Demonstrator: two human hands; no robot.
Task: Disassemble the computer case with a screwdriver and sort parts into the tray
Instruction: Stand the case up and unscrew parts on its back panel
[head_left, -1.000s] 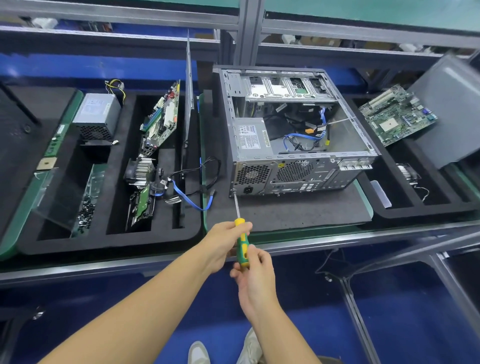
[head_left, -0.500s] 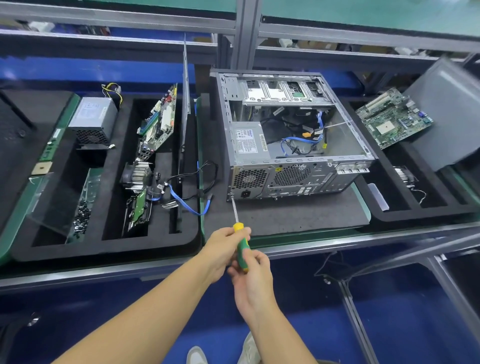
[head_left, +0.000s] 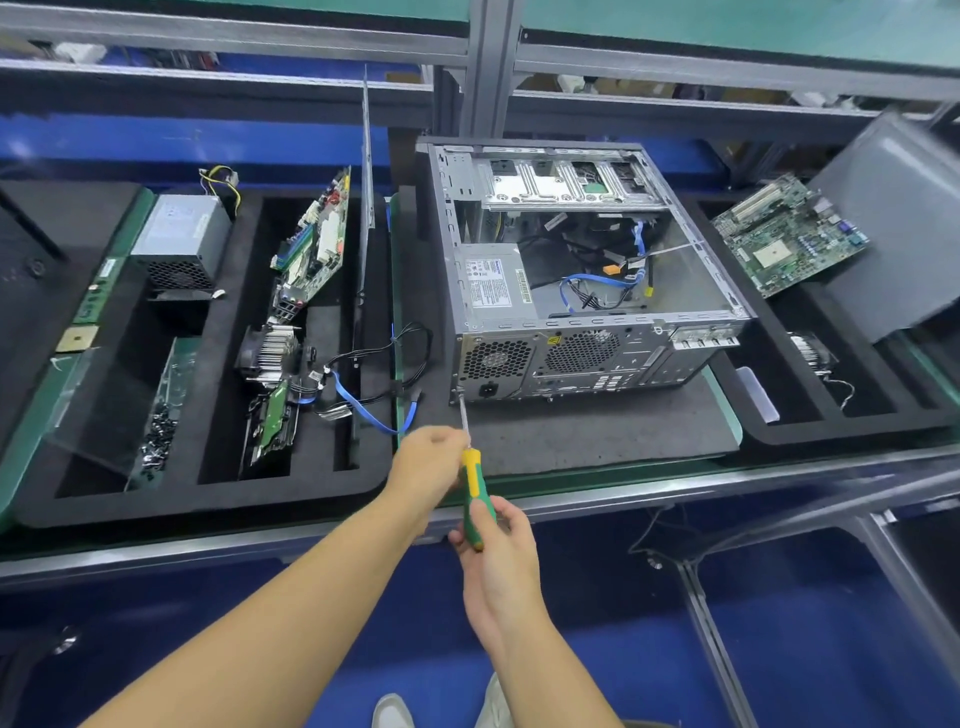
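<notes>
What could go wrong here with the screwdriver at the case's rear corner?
Both the left hand and right hand hold the screwdriver, none steadies the computer case; pushing might shove it along the black mat. The tip could slip off the low rear-corner screw and strip it. A freed screw might roll off the bench edge.

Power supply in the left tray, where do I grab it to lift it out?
Probably from above, clamping the power supply across its plain side walls: flat top faces up, vent grille faces you, wires sprout from the far end.
</notes>
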